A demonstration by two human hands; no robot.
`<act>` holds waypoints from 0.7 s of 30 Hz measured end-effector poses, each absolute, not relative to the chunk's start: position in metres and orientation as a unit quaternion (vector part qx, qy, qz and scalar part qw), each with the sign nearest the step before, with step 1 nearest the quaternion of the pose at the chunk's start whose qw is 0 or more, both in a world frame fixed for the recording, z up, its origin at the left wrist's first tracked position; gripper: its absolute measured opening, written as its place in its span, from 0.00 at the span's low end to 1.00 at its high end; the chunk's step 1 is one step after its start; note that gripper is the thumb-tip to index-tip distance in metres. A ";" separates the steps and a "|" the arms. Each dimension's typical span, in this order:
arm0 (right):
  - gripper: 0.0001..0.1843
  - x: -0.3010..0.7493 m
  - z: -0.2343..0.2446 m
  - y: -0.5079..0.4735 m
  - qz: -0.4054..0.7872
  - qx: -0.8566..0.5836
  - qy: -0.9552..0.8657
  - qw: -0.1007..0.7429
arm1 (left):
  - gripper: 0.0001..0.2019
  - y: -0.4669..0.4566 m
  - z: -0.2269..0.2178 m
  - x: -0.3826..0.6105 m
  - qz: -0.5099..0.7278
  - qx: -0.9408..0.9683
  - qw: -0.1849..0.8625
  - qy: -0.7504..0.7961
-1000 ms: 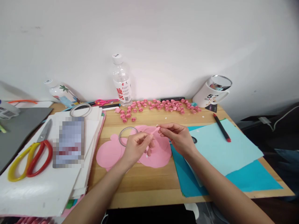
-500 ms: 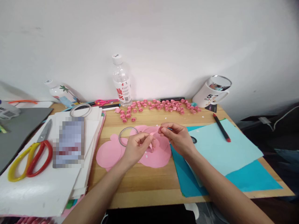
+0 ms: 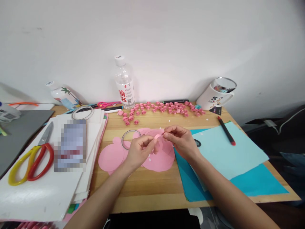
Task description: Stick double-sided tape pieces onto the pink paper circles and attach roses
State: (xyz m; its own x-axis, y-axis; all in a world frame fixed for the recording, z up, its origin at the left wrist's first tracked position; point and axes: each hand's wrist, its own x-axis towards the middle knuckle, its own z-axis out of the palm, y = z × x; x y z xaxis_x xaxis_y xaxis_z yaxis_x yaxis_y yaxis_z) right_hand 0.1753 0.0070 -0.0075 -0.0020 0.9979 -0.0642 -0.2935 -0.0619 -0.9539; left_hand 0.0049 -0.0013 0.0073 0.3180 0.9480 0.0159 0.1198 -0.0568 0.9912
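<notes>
A thin pink paper strip [image 3: 158, 136] stretches between my two hands above the middle of the table. My left hand [image 3: 142, 149] pinches one part of it between thumb and fingers. My right hand [image 3: 180, 140] has its fingertips closed at the strip's other end, where a small dark tip shows; the rest of whatever that is stays hidden in the fingers. Beneath the hands lie pink paper circles [image 3: 111, 157], with a roll of tape [image 3: 123, 140] on top. Several rolled pink paper flowers [image 3: 127, 123] are spread along the table's back.
To the left, scissors [image 3: 40, 162] lie on stacked white paper [image 3: 45, 197]. A clear bottle [image 3: 125, 86] and a white mug [image 3: 213, 95] stand by the wall. On the right, a red-tipped marker [image 3: 226, 130] rests on light blue sheets [image 3: 243, 152].
The pink strip now curves between my fingertips, and its hanging loose part no longer shows. A blue bit visible by my right fingers before is out of sight. Both hands stay nearly in place.
</notes>
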 end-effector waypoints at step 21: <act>0.07 0.175 -0.009 0.006 0.581 -0.431 -0.415 0.552 | 0.09 0.000 0.003 0.005 0.404 0.621 0.514 0.432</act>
